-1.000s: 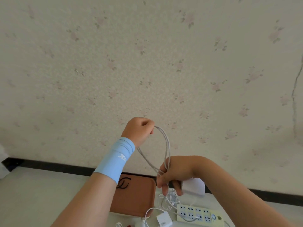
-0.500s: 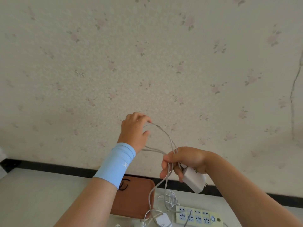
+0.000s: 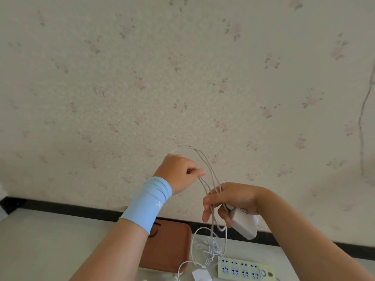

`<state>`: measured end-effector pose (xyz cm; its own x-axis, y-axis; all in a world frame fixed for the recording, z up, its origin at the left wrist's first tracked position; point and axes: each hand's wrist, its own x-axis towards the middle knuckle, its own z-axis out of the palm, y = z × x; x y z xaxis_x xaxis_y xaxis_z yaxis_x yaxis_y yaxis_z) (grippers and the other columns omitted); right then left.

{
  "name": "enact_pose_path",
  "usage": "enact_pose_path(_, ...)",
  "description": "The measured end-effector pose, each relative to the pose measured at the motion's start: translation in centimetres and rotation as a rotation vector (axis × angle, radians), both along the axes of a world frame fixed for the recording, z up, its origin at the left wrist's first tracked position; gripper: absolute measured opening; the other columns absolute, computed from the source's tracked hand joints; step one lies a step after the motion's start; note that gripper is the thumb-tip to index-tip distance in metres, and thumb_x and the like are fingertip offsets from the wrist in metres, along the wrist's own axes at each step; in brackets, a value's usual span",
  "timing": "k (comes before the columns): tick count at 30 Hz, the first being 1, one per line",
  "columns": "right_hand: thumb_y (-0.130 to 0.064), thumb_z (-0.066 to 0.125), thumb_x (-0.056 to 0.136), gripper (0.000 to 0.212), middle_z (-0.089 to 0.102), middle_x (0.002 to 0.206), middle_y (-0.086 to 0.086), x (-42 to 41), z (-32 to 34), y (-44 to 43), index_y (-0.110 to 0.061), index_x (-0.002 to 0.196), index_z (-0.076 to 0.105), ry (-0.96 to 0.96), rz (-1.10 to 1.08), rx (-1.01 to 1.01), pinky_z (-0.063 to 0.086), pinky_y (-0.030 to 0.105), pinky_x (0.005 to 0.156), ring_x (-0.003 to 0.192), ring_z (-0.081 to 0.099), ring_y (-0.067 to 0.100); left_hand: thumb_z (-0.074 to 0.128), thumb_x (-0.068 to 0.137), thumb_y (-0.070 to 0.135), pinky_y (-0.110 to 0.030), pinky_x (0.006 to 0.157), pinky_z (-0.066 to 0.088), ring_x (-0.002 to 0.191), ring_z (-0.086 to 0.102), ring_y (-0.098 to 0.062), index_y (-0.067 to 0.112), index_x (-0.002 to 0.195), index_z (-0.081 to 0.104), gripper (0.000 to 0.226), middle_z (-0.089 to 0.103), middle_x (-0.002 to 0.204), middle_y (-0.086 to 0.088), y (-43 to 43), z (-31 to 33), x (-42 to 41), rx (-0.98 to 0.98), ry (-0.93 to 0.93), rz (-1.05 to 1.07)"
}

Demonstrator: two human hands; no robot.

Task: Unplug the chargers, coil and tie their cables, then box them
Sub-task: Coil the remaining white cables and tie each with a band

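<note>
Head view, from my station: I see the person's left hand (image 3: 178, 173), with a light blue fabric wristband (image 3: 148, 205) on its forearm, raised in front of the floral wallpaper (image 3: 182, 78). Its fingers are curled in and the thumb and forefinger pinch the thin pale grey charger cable (image 3: 205, 159), which arcs up over the knuckles in a loop of several strands and runs down to the right hand (image 3: 229, 199). That hand sits lower and to the right, fingers bent round the gathered strands, while its lower fingers hold the white block-shaped charger plug (image 3: 243, 224) against the palm; the grey lettering on the block is too small for me to read. Below the right hand more pale cable hangs down into a loose tangle on the off-white tabletop (image 3: 50, 240). Just left of the tangle lies a flat brown leather-look case with rounded corners (image 3: 168, 248), partly hidden by the left forearm. Right of it, at the frame's lower edge, lies a pale yellow multi-socket power strip (image 3: 243, 269), and beside its left end a second small white charger (image 3: 199, 275), cut off by the frame; I can't tell whether it's plugged in
</note>
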<state>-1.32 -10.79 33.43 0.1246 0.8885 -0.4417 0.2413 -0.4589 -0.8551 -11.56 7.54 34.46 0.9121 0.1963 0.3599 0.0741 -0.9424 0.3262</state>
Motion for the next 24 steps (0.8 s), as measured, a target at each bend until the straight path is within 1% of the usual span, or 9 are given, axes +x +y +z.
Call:
enact_pose_path(2, -0.035, 0.053, 0.102, 0.024, 0.075, 0.116, 0.003, -0.2, -0.4, -0.1, -0.014, 0.097, 0.064, -0.060, 0.089, -0.071, 0.048, 0.054, 0.105, 0.054, 0.062, 0.012, 0.048, 0.088, 0.058, -0.035, 0.086, 0.042, 0.053, 0.038, -0.017, 0.023, 0.050, 0.034, 0.053, 0.033, 0.045, 0.007, 2.1, 0.0, -0.3, 0.027, -0.170, 0.077)
enact_pose_path(6, -0.034, 0.050, 0.105, 0.026, 0.075, 0.118, 0.004, -0.4, -0.5, 0.1, -0.014, 0.100, 0.066, -0.035, 0.070, -0.034, 0.044, 0.058, 0.107, 0.053, 0.063, 0.010, 0.047, 0.090, 0.059, -0.036, 0.079, 0.032, 0.074, 0.047, -0.023, 0.026, 0.057, 0.054, 0.047, 0.044, 0.052, 0.012, 4.5, -0.7, -0.8, 0.097, -0.284, 0.301)
enact_pose_path(9, -0.036, 0.044, 0.107, 0.033, 0.073, 0.122, 0.005, -0.4, -0.4, 0.4, -0.013, 0.109, 0.069, 0.033, 0.038, 0.021, 0.052, 0.044, 0.086, 0.051, 0.061, 0.009, 0.058, 0.091, 0.049, -0.032, 0.083, 0.025, 0.094, 0.048, -0.022, 0.027, 0.076, 0.069, 0.029, 0.057, 0.087, 0.010, 3.6, -1.3, -0.6, 0.102, -0.210, 0.486)
enact_pose_path(11, -0.037, 0.043, 0.107, 0.036, 0.072, 0.124, 0.005, -0.5, -0.5, 0.6, -0.013, 0.113, 0.069, 0.072, -0.024, 0.047, 0.053, 0.034, 0.074, 0.052, 0.059, 0.010, 0.068, 0.087, 0.036, -0.032, 0.089, 0.028, 0.105, 0.046, -0.022, 0.031, 0.094, 0.066, 0.010, 0.053, 0.107, 0.007, 2.7, -1.2, -0.6, 0.079, -0.204, 0.518)
enact_pose_path(12, -0.039, 0.044, 0.106, 0.037, 0.072, 0.124, 0.004, -0.5, -0.6, 0.7, -0.013, 0.115, 0.069, 0.097, -0.069, 0.061, 0.053, 0.032, 0.070, 0.052, 0.058, 0.009, 0.070, 0.085, 0.029, -0.031, 0.089, 0.033, 0.105, 0.049, -0.021, 0.029, 0.098, 0.063, 0.015, 0.054, 0.107, 0.007, 2.2, -1.0, -0.6, 0.046, -0.218, 0.472)
enact_pose_path(15, -0.041, 0.045, 0.105, 0.041, 0.072, 0.124, 0.002, -0.6, -0.3, 0.8, -0.011, 0.124, 0.067, 0.189, -0.206, 0.104, 0.055, 0.029, 0.065, 0.054, 0.056, 0.009, 0.057, 0.092, 0.039, -0.034, 0.077, 0.052, 0.081, 0.062, -0.018, 0.020, 0.091, 0.061, 0.019, 0.063, 0.084, 0.008, 0.1, 0.2, -0.6, -0.262, -0.066, 0.350)
enact_pose_path(17, -0.041, 0.045, 0.105, 0.042, 0.073, 0.123, 0.003, -0.6, 0.0, 0.8, -0.011, 0.127, 0.065, 0.218, -0.254, 0.119, 0.055, 0.028, 0.063, 0.053, 0.055, 0.009, 0.042, 0.093, 0.058, -0.036, 0.075, 0.053, 0.070, 0.062, -0.018, 0.015, 0.089, 0.068, 0.050, 0.067, 0.077, 0.004, -1.4, 0.5, -0.5, -0.412, 0.214, 0.320)
enact_pose_path(19, -0.043, 0.046, 0.104, 0.044, 0.073, 0.122, 0.004, -0.7, 0.1, 0.8, -0.011, 0.129, 0.064, 0.226, -0.262, 0.123, 0.055, 0.028, 0.063, 0.052, 0.054, 0.009, 0.036, 0.094, 0.063, -0.033, 0.073, 0.049, 0.069, 0.059, -0.018, 0.017, 0.093, 0.072, 0.058, 0.066, 0.075, 0.002, -2.8, 0.3, -0.3, -0.534, 0.394, 0.268)
enact_pose_path(24, -0.042, 0.049, 0.103, 0.042, 0.074, 0.119, 0.004, -0.7, 0.3, 0.6, -0.010, 0.125, 0.066, 0.177, -0.246, 0.123, 0.055, 0.028, 0.064, 0.054, 0.055, 0.011, 0.056, 0.090, 0.041, -0.028, 0.066, 0.044, 0.075, 0.055, -0.018, 0.028, 0.096, 0.077, 0.026, 0.069, 0.091, 0.001, -3.4, -0.2, 0.4, -0.931, 0.218, 0.170)
